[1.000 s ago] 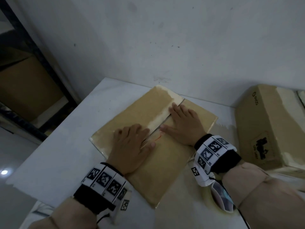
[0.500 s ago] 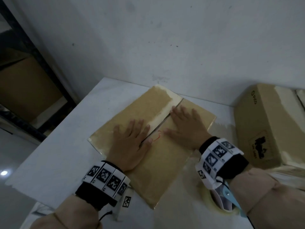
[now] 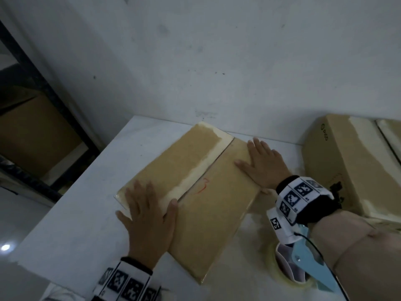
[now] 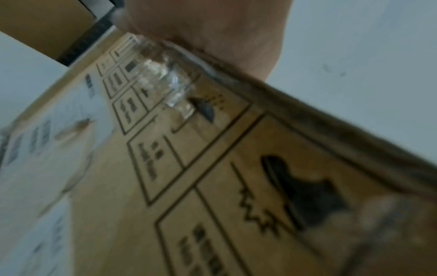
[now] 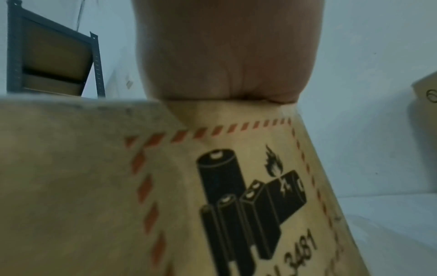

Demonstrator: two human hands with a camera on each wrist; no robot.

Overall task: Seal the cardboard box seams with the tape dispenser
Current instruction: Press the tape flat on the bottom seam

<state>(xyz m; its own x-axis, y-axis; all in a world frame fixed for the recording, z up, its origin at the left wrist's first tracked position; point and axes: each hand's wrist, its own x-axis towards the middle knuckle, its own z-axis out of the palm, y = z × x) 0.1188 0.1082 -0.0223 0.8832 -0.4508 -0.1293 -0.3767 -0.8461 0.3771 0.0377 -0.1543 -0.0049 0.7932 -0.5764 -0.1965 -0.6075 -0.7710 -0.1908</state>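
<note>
A brown cardboard box [image 3: 217,205] stands on the white table, its two top flaps meeting at a centre seam with pale old tape along the left flap. My left hand [image 3: 149,216] lies flat on the near left flap, fingers straight. My right hand [image 3: 262,164] presses flat on the far right flap near its edge. The tape dispenser [image 3: 303,263], light blue with a tape roll, lies on the table under my right forearm, held by neither hand. In the wrist views each palm sits on the box's top edge, with the printed box side [image 4: 212,186] [image 5: 236,186] below it.
A second cardboard box [image 3: 347,161] stands at the right against the white wall. A dark metal shelf [image 3: 43,118] with cartons is off the table's left side. The table's left edge [image 3: 65,205] runs near my left hand.
Both hands slid apart along the flaps: the left toward me and the near left corner, the right toward the far right edge. The seam between them is now uncovered.
</note>
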